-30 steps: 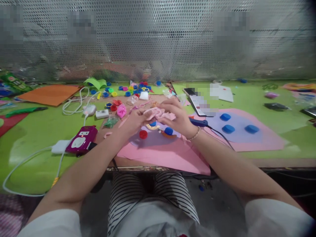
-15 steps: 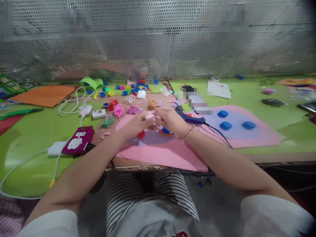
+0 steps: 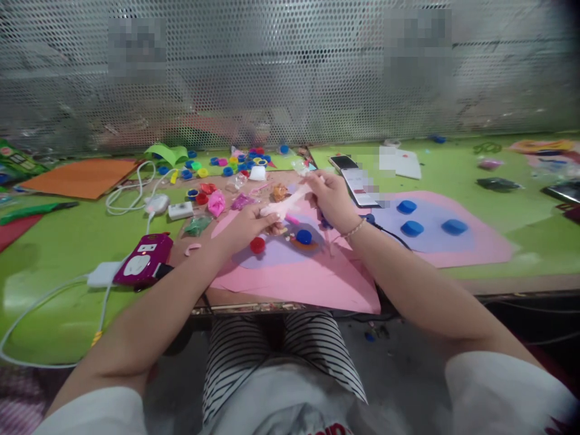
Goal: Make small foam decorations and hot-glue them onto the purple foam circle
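Observation:
Between my hands stretches a soft, pale pink lump of modelling clay (image 3: 290, 202), drawn into a narrow band. My left hand (image 3: 249, 225) is closed on its thicker end, and my right hand (image 3: 333, 198) pinches the thinner end, higher and further right. Beneath them lies pink paper (image 3: 335, 287) with a lilac shape (image 3: 254, 261) on it. A red bottle cap (image 3: 257, 244) and a blue cap (image 3: 304, 237) rest there, the blue one over an orange piece. Part of a dark blue tool with a black cord (image 3: 370, 218) shows behind my right wrist.
At left are a magenta power adapter (image 3: 147, 260) with white cables and orange sheets (image 3: 81, 177). Several coloured caps (image 3: 244, 162) and wrapped clay packets (image 3: 216, 203) lie behind the hands. To the right are a phone (image 3: 360, 184) and three blue caps (image 3: 412, 228) on lilac paper.
My hands were close together over the clay. My right hand has moved up and right, stretching the clay into a band and uncovering the blue cap.

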The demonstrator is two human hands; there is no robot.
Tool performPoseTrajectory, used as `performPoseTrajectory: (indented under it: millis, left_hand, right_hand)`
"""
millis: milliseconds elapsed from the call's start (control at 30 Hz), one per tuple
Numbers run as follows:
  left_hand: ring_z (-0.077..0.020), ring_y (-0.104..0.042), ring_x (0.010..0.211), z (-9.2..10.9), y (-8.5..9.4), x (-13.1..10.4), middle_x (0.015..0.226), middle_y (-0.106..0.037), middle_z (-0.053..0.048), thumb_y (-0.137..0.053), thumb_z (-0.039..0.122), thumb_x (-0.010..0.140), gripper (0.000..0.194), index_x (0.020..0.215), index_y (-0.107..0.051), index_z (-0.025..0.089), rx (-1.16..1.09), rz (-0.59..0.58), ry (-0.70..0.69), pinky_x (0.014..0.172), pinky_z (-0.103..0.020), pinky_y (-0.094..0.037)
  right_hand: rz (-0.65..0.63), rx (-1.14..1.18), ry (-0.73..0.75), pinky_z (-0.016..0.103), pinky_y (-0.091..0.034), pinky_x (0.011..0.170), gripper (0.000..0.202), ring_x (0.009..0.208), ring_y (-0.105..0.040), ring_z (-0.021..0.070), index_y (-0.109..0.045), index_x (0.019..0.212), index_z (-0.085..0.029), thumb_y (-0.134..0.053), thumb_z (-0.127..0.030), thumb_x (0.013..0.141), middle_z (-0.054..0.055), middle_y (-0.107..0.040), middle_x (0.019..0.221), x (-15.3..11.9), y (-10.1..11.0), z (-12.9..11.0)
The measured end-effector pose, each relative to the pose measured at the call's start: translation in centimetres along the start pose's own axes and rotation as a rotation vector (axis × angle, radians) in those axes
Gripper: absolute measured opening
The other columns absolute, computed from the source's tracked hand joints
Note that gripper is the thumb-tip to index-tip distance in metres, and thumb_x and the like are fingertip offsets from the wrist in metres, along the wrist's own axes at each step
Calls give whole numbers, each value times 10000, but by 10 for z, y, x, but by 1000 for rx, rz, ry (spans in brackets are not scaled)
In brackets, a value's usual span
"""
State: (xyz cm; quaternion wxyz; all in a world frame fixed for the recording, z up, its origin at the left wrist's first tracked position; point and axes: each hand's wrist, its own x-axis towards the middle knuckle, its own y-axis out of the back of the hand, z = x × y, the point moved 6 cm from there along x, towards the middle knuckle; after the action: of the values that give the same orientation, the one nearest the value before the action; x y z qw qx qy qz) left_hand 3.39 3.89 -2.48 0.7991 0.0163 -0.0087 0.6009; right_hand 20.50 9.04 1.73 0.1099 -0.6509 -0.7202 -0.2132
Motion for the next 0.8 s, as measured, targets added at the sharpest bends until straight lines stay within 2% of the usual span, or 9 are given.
performPoseTrajectory:
  millis: [67, 167, 233, 300, 367, 433, 500, 667, 800]
  left_hand:
    - [-129, -598, 662, -2, -2, 0, 706, -652, -48, -681, 281, 754, 131, 733, -642, 158, -59, -15, 23, 707, -291, -488]
    - [-147, -624, 768, -1, -8, -3, 821, -666, -50, -720, 253, 713, 181, 867, -657, 181, -152, -91, 31, 786, -312, -490]
    - [-156, -626, 829, 2, -12, -6, 894, -669, -51, -728, 272, 710, 244, 933, -654, 204, -174, -164, 5, 817, -317, -488]
    - [-157, -620, 836, 6, -15, -9, 900, -669, -48, -741, 290, 700, 255, 925, -654, 205, -110, -215, -26, 809, -302, -485]
    - [-152, -615, 796, 7, -17, -10, 862, -674, -39, -765, 272, 669, 257, 886, -655, 191, 20, -214, -30, 769, -279, -483]
    - [-149, -617, 762, 8, -16, -11, 817, -686, -37, -771, 259, 660, 221, 831, -657, 177, 144, -174, -22, 738, -264, -478]
    - [-152, -631, 753, 9, -17, -10, 800, -702, -49, -744, 283, 697, 168, 794, -666, 170, 186, -162, -25, 740, -267, -482]
    - [-164, -668, 688, 5, -28, -9, 785, -722, -79, -686, 351, 765, 220, 894, -695, 173, -4, -272, 48, 701, -302, -517]
    - [-165, -688, 733, 0, -30, -7, 878, -726, -95, -689, 350, 768, 273, 962, -678, 158, -134, -281, 87, 750, -314, -528]
  right_hand:
    - [37, 7, 66, 236, -438, 455, 480, 466, -541, 109, -654, 854, -200, -497, -652, 817, -27, -548, 528, 4, 9, -2]
    - [-83, -78, 251, 333, -533, 724, 510, 841, -660, 186, -620, 1108, -253, -435, -652, 850, 43, -684, 848, -4, -1, -15]
    - [-218, -161, 378, 389, -503, 867, 527, 1079, -600, 223, -532, 1255, -264, -457, -607, 863, 93, -645, 1146, -18, -19, -27]
    - [-321, -288, 460, 416, -465, 930, 574, 1170, -539, 253, -478, 1315, -216, -569, -515, 833, 141, -567, 1281, -32, -38, -34]
    - [-405, -413, 454, 388, -480, 858, 479, 1048, -590, 249, -536, 1241, -166, -606, -404, 832, 153, -626, 1162, -42, -52, -34]
    - [-456, -493, 403, 320, -476, 730, 276, 830, -619, 200, -626, 1057, -147, -582, -326, 852, 111, -682, 935, -45, -59, -30]
    - [-461, -514, 367, 268, -438, 648, 158, 684, -585, 150, -652, 877, -147, -563, -276, 860, 64, -671, 772, -43, -60, -28]
    - [-402, -453, 255, 238, -393, 596, 104, 601, -540, 114, -650, 734, -146, -572, -168, 799, 15, -629, 640, -34, -54, -26]
    - [-334, -289, 100, 214, -368, 503, 198, 520, -482, 88, -641, 681, -148, -552, -247, 828, -11, -586, 576, -25, -47, -19]
